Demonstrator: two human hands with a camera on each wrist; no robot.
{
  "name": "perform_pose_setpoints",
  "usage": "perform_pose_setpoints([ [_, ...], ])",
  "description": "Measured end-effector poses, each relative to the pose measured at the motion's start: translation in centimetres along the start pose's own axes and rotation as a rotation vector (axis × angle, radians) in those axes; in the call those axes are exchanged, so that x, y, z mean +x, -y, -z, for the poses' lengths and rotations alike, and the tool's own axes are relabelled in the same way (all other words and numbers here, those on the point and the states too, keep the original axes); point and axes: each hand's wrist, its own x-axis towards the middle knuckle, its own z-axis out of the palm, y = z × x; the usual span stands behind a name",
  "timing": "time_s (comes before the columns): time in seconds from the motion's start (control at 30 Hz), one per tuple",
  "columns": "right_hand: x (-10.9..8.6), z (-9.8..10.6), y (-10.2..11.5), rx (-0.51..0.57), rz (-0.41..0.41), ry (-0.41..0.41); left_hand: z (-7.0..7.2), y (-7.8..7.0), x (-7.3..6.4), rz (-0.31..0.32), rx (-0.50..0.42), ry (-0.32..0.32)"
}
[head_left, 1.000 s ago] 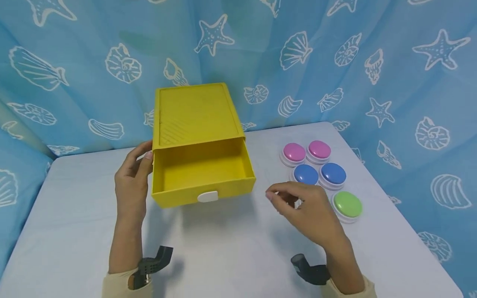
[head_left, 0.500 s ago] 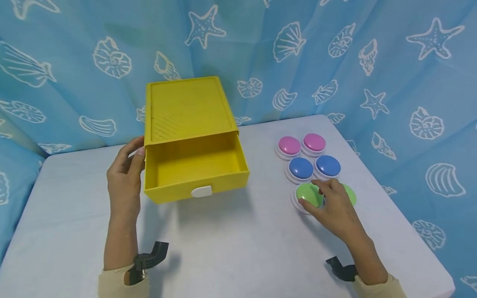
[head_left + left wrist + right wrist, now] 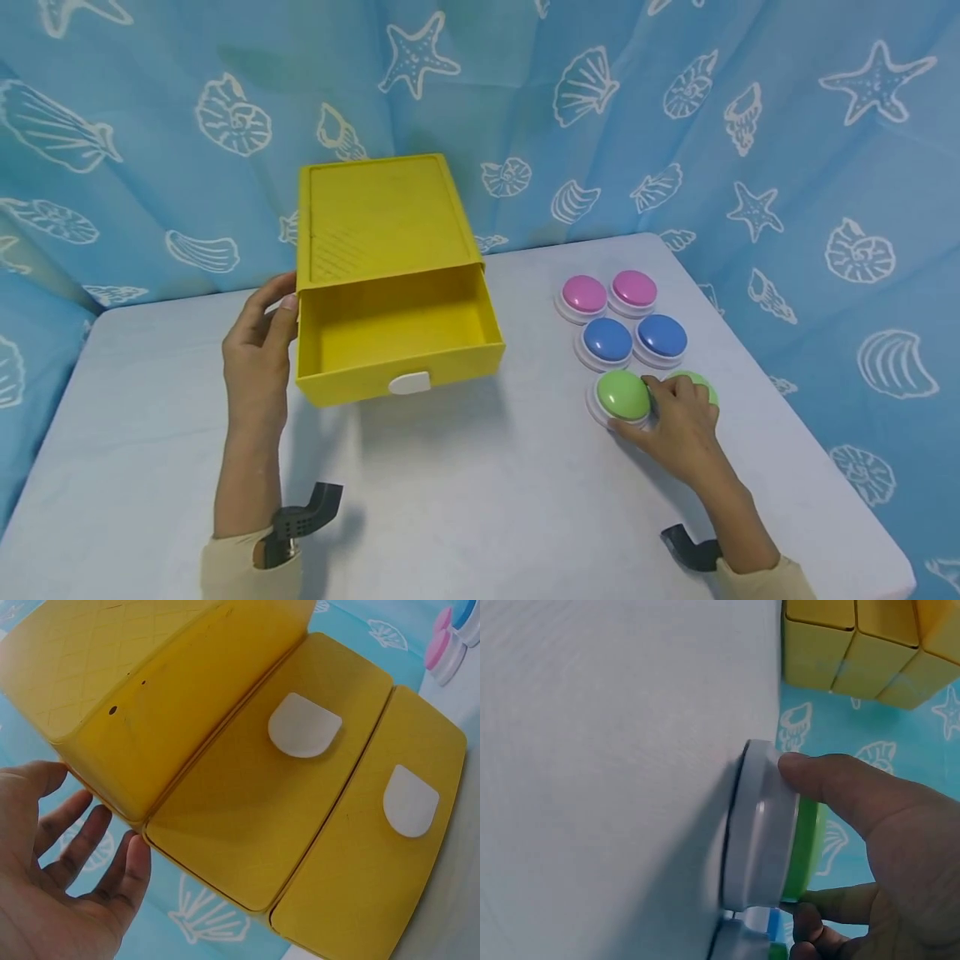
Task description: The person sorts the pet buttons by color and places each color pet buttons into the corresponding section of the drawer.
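Note:
A yellow three-drawer cabinet [image 3: 386, 217] stands at the back of the table with its top drawer [image 3: 457, 364] pulled out and nothing in it. My left hand [image 3: 258, 342] rests its fingertips and thumb against the cabinet's left side, fingers loosely bent, as the left wrist view shows too. My right hand [image 3: 678, 429] pinches a green push button [image 3: 624, 394] with a white round base. In the right wrist view the thumb lies on the base's rim [image 3: 761, 825] and a finger meets the opposite edge. A second green button [image 3: 701, 385] is partly hidden behind the right hand.
Two pink buttons [image 3: 585, 293] and two blue buttons [image 3: 607, 340] sit in pairs behind the green ones. White tabs [image 3: 304, 726] mark the two shut lower drawers. A blue shell-print curtain [image 3: 525, 100] hangs behind the white table [image 3: 480, 508].
My right hand has moved from beside the drawer to the right, onto the nearer-left green button, and its fingers have closed in on it. My left hand stays at the cabinet.

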Motion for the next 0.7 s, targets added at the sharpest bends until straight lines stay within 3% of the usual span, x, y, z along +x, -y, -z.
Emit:
perform_pose_setpoints([
  [0.4,-0.3,-0.4,-0.2,0.068,-0.009,-0.081,0.3,0.2,0.1,0.0,0.033,0.012],
  [0.7,-0.4,2.4,1.6,0.065,0.032,-0.098,0.3,0.4,0.3,-0.01,0.03,0.012],
])
